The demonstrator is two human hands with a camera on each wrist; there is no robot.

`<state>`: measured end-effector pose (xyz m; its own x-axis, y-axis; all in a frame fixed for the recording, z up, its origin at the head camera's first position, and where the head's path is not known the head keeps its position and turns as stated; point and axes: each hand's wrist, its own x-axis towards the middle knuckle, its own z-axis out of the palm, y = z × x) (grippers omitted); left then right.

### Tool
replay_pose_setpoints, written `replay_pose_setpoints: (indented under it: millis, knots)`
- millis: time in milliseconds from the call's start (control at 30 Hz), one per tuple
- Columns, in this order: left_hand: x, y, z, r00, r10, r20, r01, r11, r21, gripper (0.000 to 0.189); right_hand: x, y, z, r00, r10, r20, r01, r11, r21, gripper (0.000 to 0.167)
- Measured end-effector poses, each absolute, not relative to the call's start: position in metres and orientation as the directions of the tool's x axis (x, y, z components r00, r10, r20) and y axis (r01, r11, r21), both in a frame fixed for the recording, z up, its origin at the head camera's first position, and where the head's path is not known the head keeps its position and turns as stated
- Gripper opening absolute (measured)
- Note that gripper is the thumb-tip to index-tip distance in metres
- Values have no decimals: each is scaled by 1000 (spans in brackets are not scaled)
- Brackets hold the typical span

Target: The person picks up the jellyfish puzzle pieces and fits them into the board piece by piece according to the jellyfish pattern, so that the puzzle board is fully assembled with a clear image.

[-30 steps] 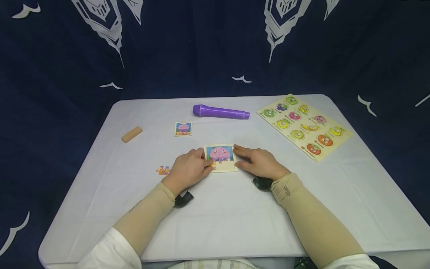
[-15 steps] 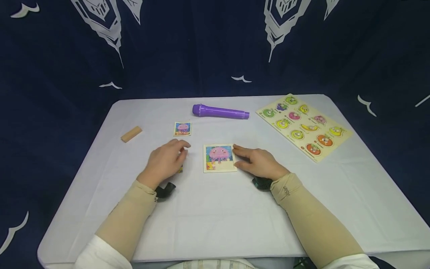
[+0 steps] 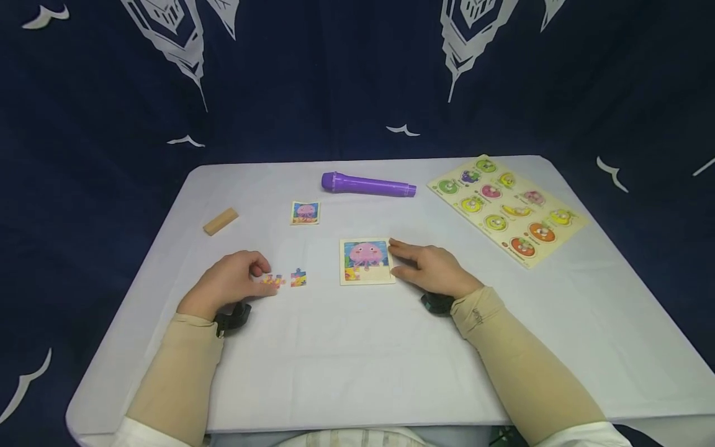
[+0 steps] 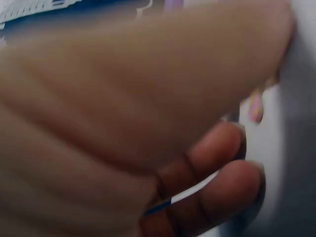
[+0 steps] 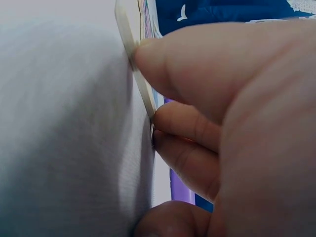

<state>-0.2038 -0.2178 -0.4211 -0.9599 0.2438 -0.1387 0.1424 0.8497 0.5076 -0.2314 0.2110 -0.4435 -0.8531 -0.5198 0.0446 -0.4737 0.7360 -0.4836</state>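
Note:
In the head view my left hand [image 3: 229, 279] is low over the table at the left, thumb and fingertips around the edges of a pink-and-yellow jigsaw piece [image 3: 274, 281]. A gap shows between the fingertips and the piece. A second, blue-and-yellow jigsaw piece [image 3: 298, 277] lies just right of it. Fingertips of my right hand [image 3: 430, 269] touch the right edge of a square puzzle board [image 3: 368, 278] with a pink octopus picture; its lower right part is bare. In the right wrist view, thumb and fingers rest against the board's edge [image 5: 140, 89].
A small octopus picture card [image 3: 305, 213] lies behind the pieces, with a purple toy microphone [image 3: 368, 185] farther back. At the left is a wooden block [image 3: 220, 221]. A fruit puzzle board [image 3: 505, 211] lies at the back right of the white-covered table [image 3: 346, 360].
My left hand has let go of the board's lower left corner, where a piece now shows, and moved left to the pink-and-yellow jigsaw piece. The right hand has stayed at the board's edge.

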Motion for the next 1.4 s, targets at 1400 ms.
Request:
replay_pose_setpoints:
  millis: [1400]
  knots:
    - [-206, -181, -426, -974, 211, 79, 196, 622, 758, 15, -233, 210, -446, -853, -521, 39, -473, 738, -481, 58]
